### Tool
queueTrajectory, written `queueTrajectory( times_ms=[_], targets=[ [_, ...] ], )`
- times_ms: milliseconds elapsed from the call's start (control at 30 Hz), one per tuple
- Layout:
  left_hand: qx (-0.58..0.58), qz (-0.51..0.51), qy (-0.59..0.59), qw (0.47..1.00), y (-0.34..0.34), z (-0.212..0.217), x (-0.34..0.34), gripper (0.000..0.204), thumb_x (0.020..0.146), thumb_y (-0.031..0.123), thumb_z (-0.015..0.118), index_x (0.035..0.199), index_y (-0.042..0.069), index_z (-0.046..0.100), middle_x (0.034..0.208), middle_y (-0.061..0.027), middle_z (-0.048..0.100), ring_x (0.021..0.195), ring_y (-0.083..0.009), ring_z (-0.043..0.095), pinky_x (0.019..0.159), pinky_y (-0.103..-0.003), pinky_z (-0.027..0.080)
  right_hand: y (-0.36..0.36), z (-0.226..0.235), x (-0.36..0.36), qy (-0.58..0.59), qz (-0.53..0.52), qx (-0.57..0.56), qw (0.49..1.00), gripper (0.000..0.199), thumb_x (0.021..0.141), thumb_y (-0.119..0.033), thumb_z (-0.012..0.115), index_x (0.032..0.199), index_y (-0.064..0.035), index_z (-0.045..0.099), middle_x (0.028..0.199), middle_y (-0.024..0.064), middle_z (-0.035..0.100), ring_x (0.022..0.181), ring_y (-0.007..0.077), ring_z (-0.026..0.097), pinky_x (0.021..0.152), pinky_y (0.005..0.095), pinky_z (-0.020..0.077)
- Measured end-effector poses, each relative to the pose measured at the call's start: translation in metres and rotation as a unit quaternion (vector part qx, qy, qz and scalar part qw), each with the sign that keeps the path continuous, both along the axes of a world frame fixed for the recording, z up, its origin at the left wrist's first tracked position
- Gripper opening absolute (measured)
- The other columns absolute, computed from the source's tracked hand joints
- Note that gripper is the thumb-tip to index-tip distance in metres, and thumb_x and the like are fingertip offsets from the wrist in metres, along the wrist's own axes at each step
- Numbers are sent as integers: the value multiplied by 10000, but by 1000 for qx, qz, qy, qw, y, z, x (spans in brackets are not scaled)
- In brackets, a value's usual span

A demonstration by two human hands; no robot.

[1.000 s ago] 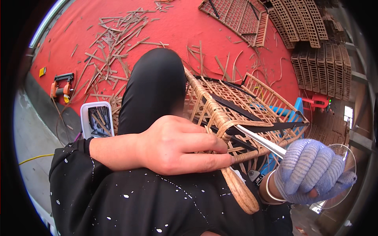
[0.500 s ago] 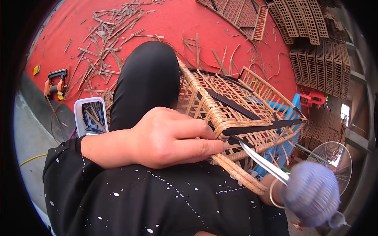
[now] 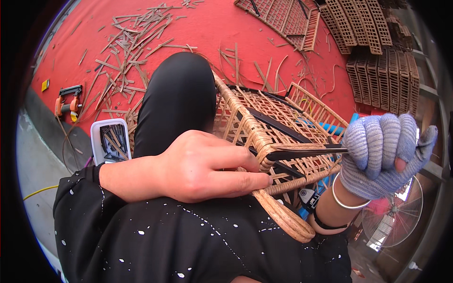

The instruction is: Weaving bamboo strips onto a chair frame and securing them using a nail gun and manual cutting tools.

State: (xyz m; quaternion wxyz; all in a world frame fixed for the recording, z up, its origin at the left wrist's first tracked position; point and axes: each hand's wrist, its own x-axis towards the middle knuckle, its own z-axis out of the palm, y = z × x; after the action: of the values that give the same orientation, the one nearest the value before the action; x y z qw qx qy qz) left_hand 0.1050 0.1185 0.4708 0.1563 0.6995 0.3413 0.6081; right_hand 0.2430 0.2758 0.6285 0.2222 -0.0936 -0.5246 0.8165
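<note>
My bare left hand [image 3: 193,165] rests at the near corner of a woven rattan basket [image 3: 257,134], its fingers pressed together. A looped tan rattan strip [image 3: 285,217] comes out beneath those fingertips and hangs toward my lap. On the right, my right hand [image 3: 380,153], in a grey knit glove, is closed in a fist. A narrow dark strip [image 3: 311,153] runs from the basket corner into that fist, pulled straight. The fingers hide its far end. Tan rattan binding wraps the basket's edge, and dark flat bars cross its open weave.
My black-clad knee [image 3: 179,94] is beside the basket. A white tub [image 3: 96,141] of dark and tan strips stands left, near an orange nail gun [image 3: 68,101]. Cut strips litter the red floor covering [image 3: 226,23]. Rattan panels [image 3: 382,78] are stacked right, above a fan [image 3: 394,212].
My right hand has risen from the lower right to beside the basket corner. The pale, shiny strip slanting toward it no longer shows; a dark strip now runs level into the fist.
</note>
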Motion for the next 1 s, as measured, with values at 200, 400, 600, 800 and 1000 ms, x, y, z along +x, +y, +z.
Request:
queueTrajectory(
  times_ms=[200,400,600,800,1000],
  targets=[
    [2,3,-8,1000,1,-2,1,242,771,146,730,1000,70,721,818,-39,645,560,-115,604,441,-237,461,12,-2,-5,-16,28,-20,999,517,998,-339,371,528,-132,424,391,-24,376,250,54,313,285,185,259],
    [6,1,-3,1000,2,-1,1,245,765,145,731,995,63,721,825,-43,649,573,-117,609,448,-234,465,25,-11,-12,-45,40,-34,998,539,997,-405,376,549,-112,450,398,-25,382,255,44,306,277,183,227],
    [9,2,17,1000,2,8,-2,240,769,142,723,996,63,721,838,-43,653,596,-113,620,460,-239,477,-4,0,0,-1,37,71,997,568,994,-403,306,568,-78,493,417,20,433,269,85,312,288,224,244],
    [-7,16,45,999,-5,16,-7,263,808,161,720,1047,56,687,910,-73,657,671,-164,660,541,-260,538,-45,-63,46,-115,-155,549,813,485,980,-376,382,679,-29,538,594,78,539,468,170,488,474,305,434],
    [9,-2,30,1000,-7,21,-6,267,797,145,733,1039,41,685,912,-86,656,681,-173,664,561,-269,548,-15,-8,27,63,-89,89,990,501,974,-359,365,522,-154,431,408,-39,393,287,76,260,351,224,268]
  ],
)
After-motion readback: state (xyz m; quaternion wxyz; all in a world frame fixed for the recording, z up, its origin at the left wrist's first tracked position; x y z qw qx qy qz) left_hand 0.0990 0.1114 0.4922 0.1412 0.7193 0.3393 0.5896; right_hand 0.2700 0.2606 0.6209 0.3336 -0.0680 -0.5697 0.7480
